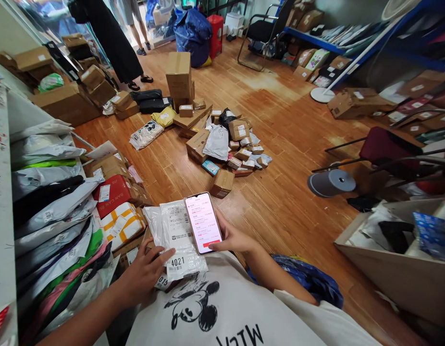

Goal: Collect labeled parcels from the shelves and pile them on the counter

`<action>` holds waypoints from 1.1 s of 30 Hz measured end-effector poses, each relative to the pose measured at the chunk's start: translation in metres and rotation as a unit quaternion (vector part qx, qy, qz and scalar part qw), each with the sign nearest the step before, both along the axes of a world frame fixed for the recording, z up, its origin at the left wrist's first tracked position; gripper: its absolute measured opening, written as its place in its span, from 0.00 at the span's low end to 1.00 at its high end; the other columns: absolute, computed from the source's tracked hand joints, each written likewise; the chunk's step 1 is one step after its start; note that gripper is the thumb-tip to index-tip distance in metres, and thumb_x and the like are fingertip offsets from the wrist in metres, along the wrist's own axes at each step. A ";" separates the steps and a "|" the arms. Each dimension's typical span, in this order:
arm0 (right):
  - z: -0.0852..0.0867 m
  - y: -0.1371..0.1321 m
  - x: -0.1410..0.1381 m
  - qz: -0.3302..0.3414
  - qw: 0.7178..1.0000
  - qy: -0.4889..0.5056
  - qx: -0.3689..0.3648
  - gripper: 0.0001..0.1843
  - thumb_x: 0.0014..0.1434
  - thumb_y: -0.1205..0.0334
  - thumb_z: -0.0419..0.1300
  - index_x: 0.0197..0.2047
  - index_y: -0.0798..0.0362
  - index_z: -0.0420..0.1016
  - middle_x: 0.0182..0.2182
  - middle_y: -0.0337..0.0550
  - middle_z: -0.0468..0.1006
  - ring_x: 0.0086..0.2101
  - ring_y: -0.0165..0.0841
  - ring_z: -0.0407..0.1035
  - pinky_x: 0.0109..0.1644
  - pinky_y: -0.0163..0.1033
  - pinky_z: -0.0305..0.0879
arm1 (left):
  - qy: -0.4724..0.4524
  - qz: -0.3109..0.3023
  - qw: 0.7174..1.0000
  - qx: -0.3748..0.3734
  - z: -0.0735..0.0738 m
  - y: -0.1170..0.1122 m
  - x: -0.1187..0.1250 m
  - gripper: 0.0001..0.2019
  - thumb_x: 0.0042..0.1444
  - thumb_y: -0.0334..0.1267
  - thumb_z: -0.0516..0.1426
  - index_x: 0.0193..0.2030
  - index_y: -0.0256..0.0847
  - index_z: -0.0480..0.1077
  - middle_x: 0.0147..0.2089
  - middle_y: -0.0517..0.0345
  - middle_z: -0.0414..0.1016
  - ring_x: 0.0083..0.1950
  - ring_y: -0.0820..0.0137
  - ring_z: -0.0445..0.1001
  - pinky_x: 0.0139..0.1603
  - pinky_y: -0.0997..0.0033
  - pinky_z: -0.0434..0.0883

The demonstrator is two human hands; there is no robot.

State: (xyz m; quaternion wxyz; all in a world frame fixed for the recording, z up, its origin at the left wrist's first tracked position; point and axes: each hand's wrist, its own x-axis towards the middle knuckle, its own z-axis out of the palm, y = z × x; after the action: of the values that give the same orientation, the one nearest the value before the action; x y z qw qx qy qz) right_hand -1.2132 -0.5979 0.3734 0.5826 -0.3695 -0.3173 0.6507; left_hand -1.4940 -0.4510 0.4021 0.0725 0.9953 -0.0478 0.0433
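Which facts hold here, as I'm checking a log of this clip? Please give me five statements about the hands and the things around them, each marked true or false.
1. The right hand holds the phone. True.
2. The left hand is touching the red box. False: its fingers are on the white package.
3. The phone is dark. False: it is lit, with text showing.
4. The white package bears the large number 4021. True.
5. The blue bag stands to the right of the red stool in the picture. False: it stands to the left.
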 end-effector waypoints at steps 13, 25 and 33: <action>-0.009 0.001 0.002 -0.034 0.999 -0.015 -0.002 0.62 0.49 0.57 0.72 0.73 0.42 0.32 0.66 0.51 0.60 0.64 0.45 0.56 0.65 0.54 0.55 | 0.017 -0.001 1.000 -0.001 -0.001 0.009 0.002 0.06 0.43 0.27 0.57 0.30 0.39 0.71 0.60 0.53 0.72 0.54 0.57 0.64 0.68 0.35 0.44; -0.006 -0.031 0.033 -0.113 0.992 0.039 -0.041 0.60 0.47 0.59 0.73 0.72 0.39 0.37 0.64 0.50 0.64 0.60 0.46 0.63 0.62 0.57 0.61 | -0.002 0.022 0.998 -0.055 -0.023 0.007 0.058 0.13 0.42 0.33 0.61 0.38 0.40 0.74 0.58 0.46 0.71 0.54 0.54 0.63 0.66 0.35 0.49; -0.015 -0.091 0.118 -0.185 0.980 0.056 -0.037 0.57 0.47 0.61 0.73 0.70 0.38 0.42 0.64 0.50 0.65 0.56 0.47 0.69 0.59 0.56 0.64 | 0.014 -0.028 0.999 -0.034 -0.018 -0.028 0.162 0.15 0.43 0.35 0.60 0.40 0.39 0.74 0.59 0.48 0.71 0.54 0.54 0.63 0.66 0.35 0.47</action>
State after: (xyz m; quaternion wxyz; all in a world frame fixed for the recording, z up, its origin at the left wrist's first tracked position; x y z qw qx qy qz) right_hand -1.0954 -0.6885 0.3581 0.6957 -0.4061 -0.1857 0.5626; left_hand -1.3322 -0.4786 0.3838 0.1084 0.9910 -0.0727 0.0290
